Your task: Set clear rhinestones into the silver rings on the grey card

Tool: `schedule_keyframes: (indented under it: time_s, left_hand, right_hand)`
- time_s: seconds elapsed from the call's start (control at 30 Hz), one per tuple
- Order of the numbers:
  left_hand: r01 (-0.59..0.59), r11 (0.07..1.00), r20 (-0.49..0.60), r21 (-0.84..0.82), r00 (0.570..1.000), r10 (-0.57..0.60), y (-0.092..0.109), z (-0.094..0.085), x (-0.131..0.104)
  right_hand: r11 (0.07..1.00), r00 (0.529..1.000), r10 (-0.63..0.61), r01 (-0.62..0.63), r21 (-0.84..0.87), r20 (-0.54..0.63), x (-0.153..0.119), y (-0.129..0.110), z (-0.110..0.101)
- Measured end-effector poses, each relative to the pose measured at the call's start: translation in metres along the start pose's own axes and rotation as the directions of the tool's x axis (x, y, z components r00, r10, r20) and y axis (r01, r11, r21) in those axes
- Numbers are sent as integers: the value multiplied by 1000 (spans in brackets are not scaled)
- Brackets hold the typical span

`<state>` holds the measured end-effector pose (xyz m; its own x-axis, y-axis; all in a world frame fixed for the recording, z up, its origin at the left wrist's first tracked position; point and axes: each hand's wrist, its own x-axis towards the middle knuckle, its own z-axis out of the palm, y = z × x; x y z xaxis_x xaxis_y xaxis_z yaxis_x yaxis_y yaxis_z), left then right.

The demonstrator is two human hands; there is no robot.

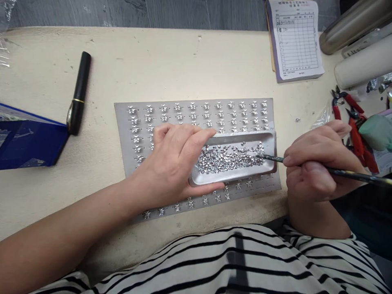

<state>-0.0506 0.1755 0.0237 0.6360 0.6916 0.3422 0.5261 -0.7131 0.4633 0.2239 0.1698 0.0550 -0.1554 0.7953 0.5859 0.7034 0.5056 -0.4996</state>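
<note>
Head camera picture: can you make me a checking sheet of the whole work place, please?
Surface: pale table, marked in places.
Job's things: silver tray of small shiny pieces, over a grey sheet with rows of shiny ornaments; thin stick, its tip at the pieces.
Clutter: black pen, blue object, pad of forms, red-handled tools.
Hands: left hand grips the tray's left end; right hand holds the stick.
Cables: nothing seen.
Surroundings: grey wood-look surface beyond the table; striped shirt nearest the camera.

wearing a loose white shirt (pixel 190 267) with wavy black stripes across it, a blurry dark strip (pixel 239 261) down the front, bare forearms (pixel 92 220), bare hands (pixel 174 159) too
</note>
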Motion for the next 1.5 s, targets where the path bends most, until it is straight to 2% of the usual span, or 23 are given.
schedule_keyframes:
  time_s: [0.1,0.23,0.4,0.5,0.57,0.83,1.3,1.5]
  left_hand:
    - [18,1000,18,1,1000,-18,0,0,-1]
    - [14,1000,33,-3,999,-14,0,1,-1]
    - [-17,1000,48,-12,999,18,0,2,-1]
    - [-12,1000,51,-15,999,13,1,2,-1]
    - [-4,1000,52,-16,999,5,1,2,-1]
    - [-10,1000,62,-13,998,11,2,2,-2]
    - [-9,1000,73,-25,997,10,2,2,-2]
    - [-2,1000,70,-23,998,3,3,2,-2]
  right_hand:
    - [990,987,-81,95,100,-138,1,1,4]
    - [997,978,-3,20,79,-209,4,8,9]
    - [986,988,140,-146,-84,-72,5,21,13]
    - [966,973,229,-224,-131,21,4,24,14]
    - [956,966,257,-248,-155,37,4,24,14]
    - [964,971,229,-217,-153,66,2,24,11]
    - [952,960,258,-235,-195,105,2,24,13]
    - [951,961,263,-244,-189,82,3,23,13]
